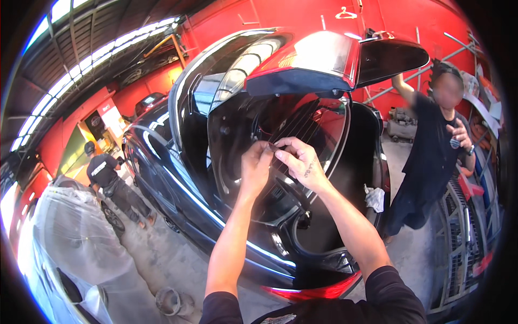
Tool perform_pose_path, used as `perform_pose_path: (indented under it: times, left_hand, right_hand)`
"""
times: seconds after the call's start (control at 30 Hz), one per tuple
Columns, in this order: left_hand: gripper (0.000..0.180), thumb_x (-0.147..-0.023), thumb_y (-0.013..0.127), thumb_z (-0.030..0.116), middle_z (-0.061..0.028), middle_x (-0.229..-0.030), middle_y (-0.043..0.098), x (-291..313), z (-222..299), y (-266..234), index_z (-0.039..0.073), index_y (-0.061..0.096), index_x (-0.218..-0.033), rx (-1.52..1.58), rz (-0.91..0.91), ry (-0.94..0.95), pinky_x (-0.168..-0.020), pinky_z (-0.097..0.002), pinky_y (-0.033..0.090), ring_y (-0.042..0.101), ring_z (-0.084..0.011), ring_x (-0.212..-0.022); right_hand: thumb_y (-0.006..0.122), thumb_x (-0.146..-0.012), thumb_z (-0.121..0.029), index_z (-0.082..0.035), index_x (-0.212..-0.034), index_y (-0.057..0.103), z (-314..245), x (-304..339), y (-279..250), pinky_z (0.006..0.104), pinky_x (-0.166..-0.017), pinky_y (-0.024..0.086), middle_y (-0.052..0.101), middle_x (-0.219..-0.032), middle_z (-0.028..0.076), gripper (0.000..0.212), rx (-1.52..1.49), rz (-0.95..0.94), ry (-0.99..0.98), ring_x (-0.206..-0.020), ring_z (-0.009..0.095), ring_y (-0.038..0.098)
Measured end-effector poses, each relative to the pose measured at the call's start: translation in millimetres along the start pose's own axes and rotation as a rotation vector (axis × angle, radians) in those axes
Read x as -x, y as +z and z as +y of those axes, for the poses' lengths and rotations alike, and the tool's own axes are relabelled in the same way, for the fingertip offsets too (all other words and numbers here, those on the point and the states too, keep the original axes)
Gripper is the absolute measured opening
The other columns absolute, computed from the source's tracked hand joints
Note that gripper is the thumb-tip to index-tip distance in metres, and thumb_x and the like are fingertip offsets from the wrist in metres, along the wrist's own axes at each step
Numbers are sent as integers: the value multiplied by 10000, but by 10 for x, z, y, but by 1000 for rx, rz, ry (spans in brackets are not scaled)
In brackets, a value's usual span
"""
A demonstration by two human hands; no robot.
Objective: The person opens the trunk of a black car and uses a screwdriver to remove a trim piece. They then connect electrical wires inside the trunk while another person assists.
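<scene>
Black car (183, 191) with its rear lid (310, 59) raised; both hands at the lined glass pane (310, 127).
A co-worker (431, 135) in dark clothing stands at the right, one arm raised toward the lid; a red tail light (318, 290) shows nearest the wearer. The left hand (256, 163) and right hand (299, 162) meet before the pane, fingers pinched on a small dark piece (272, 147), its kind too small to tell; it sits between the fingertips.
</scene>
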State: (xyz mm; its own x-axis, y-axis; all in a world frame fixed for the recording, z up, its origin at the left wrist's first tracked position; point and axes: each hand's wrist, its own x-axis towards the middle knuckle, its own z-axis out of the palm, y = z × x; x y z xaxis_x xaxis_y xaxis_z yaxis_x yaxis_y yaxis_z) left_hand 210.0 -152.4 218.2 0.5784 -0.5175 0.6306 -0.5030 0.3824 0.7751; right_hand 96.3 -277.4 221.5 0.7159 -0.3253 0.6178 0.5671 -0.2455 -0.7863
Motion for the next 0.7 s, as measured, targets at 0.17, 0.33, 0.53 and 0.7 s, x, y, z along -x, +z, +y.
perform_pose_path:
  times: [0.17,0.33,0.53,0.7]
  left_hand:
    - [150,-984,664,108,34,-822,636,8,70,93,-36,698,-959,-32,95,-17,-646,-232,439,538,-42,-748]
    - [91,-954,658,19,-7,-890,696,68,155,141,-57,699,-985,83,88,-11,-739,-225,488,610,-51,-804]
    - [99,-957,638,9,-15,-903,701,69,42,123,-64,693,-997,107,97,7,-763,-229,499,622,-57,-834]
    - [96,-945,643,22,-8,-878,689,67,66,155,-54,694,-973,51,118,-3,-750,-248,495,602,-67,-827]
  right_hand:
    - [688,-979,-211,19,-1232,658,50,25,-73,326,-911,532,731,-1086,125,343,84,35,-17,-1029,178,682]
    - [707,-1000,-233,-3,-1233,644,30,74,-47,216,-491,368,587,-749,-12,333,18,31,-60,-537,36,468]
    - [702,-974,-241,10,-1225,651,16,67,-61,314,-843,523,725,-962,79,359,86,29,12,-910,146,662]
    - [707,-966,-227,1,-1195,656,78,52,-35,309,-837,524,726,-963,78,327,93,71,47,-918,149,665]
